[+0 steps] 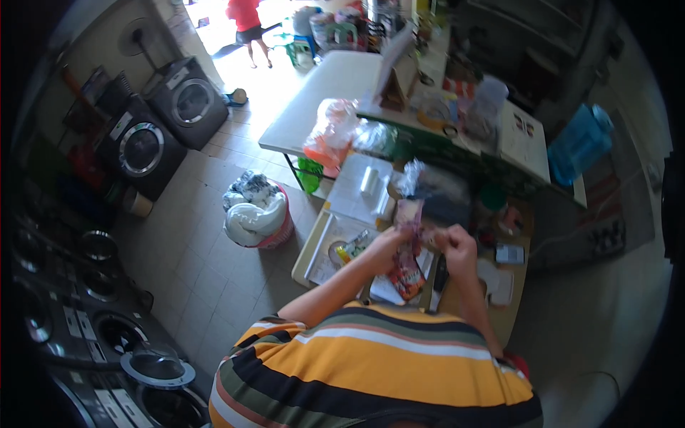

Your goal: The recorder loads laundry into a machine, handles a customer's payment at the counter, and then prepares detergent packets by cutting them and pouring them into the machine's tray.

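My left hand (393, 247) grips a purple printed strip (409, 211), which could be sachets or paper; I cannot tell which. Facing it, my right hand (459, 247) has its fingers curled and pinches a small end at the strip's right side. Below the hands, a red and dark printed packet (409, 283) lies over white paper (386, 291) on the desk. A black-handled tool (439, 275), perhaps a knife or cutter, rests under my right hand. Left of my left wrist are a yellow-green sachet (350, 251) and a tape roll (336, 251).
A pink basket (281, 230) heaped with white bedding (251, 214) stands on the tiles at left. Front-load washers (142, 150) line the left side, one with its door (158, 366) swung out. A blue water jug (580, 144) is at right. A person (249, 27) stands outside the doorway.
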Demonstrator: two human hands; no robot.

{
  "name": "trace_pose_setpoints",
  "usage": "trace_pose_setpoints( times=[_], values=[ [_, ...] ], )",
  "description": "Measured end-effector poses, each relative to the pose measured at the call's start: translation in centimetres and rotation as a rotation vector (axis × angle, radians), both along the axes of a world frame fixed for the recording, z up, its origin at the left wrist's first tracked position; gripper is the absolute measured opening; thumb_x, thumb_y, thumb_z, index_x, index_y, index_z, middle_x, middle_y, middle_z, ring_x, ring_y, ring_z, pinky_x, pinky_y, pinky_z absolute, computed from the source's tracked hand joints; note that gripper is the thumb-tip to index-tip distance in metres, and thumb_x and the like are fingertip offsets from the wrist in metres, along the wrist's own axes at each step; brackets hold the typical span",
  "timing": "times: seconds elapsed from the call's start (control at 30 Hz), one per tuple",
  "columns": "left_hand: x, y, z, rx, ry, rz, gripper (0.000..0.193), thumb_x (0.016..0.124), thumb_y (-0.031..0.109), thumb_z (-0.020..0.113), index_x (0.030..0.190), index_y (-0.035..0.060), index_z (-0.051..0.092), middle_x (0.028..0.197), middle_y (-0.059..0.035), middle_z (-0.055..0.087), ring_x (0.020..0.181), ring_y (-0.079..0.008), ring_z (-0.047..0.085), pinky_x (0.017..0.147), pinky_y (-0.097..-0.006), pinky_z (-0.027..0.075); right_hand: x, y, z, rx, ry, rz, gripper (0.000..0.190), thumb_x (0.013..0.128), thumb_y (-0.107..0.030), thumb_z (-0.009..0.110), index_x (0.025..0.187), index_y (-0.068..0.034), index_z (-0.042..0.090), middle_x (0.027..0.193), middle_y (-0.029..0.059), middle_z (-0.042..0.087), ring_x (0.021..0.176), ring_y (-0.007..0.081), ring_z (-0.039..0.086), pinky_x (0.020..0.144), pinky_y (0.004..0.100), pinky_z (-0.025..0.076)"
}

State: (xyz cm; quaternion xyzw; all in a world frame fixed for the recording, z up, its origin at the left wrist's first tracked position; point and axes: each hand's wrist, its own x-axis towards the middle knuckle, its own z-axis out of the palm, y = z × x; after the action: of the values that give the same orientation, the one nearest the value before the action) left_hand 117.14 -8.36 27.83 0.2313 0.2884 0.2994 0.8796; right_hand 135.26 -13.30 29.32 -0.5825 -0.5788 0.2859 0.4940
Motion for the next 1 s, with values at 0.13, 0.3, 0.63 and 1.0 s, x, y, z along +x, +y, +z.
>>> trace_pose_setpoints(
  times=[0.13, 0.3, 0.63, 1.0],
  values=[
    [0.1, 0.5, -3.1, 0.320, 0.141, -0.060, 0.025, 0.092, 0.027, 0.055, 0.107, 0.0075, 0.054, 0.083, -0.0021, 0.059, 0.075, -0.0127, 0.060, 0.062, -0.0304, 0.051, -1.4, 0.0, 2.7, -0.107, 0.138, -0.043, 0.015, 0.078, -0.009, 0.068, 0.087, 0.002, 0.062, 0.067, 0.0000, 0.055, 0.061, 0.0046, 0.048, 0.055, 0.0213, 0.042],
    [1.3, 0.4, 0.7, 0.043, 0.044, -0.031, 0.022, 0.089, 0.021, 0.058, 0.105, 0.0056, 0.056, 0.082, -0.0049, 0.061, 0.070, -0.0152, 0.061, 0.060, -0.0316, 0.052, 0.1, 0.3, 0.6, -0.123, 0.227, -0.092, 0.015, 0.078, -0.011, 0.071, 0.079, -0.002, 0.059, 0.068, 0.0005, 0.057, 0.062, 0.0042, 0.049, 0.056, 0.0211, 0.041],
    [3.6, -0.8, -0.1, 0.304, 0.240, -0.119, 0.027, 0.080, 0.018, 0.069, 0.100, 0.0020, 0.059, 0.082, -0.0034, 0.060, 0.063, -0.0117, 0.057, 0.053, -0.0252, 0.047, 1.5, -0.7, -0.2, 0.173, 0.096, -0.306, 0.015, 0.086, -0.013, 0.063, 0.080, -0.002, 0.055, 0.063, -0.0005, 0.050, 0.058, 0.0065, 0.049, 0.054, 0.0226, 0.039],
    [4.0, -0.3, 0.5, 0.287, 0.114, -0.086, 0.016, 0.081, 0.011, 0.066, 0.094, 0.0043, 0.059, 0.082, -0.0036, 0.062, 0.074, -0.0100, 0.058, 0.063, -0.0237, 0.045, 1.2, -1.3, -1.6, 0.055, 0.505, -0.129, 0.010, 0.091, -0.011, 0.055, 0.094, -0.005, 0.048, 0.068, -0.0001, 0.053, 0.060, 0.0020, 0.049, 0.051, 0.0178, 0.041]
  ],
)
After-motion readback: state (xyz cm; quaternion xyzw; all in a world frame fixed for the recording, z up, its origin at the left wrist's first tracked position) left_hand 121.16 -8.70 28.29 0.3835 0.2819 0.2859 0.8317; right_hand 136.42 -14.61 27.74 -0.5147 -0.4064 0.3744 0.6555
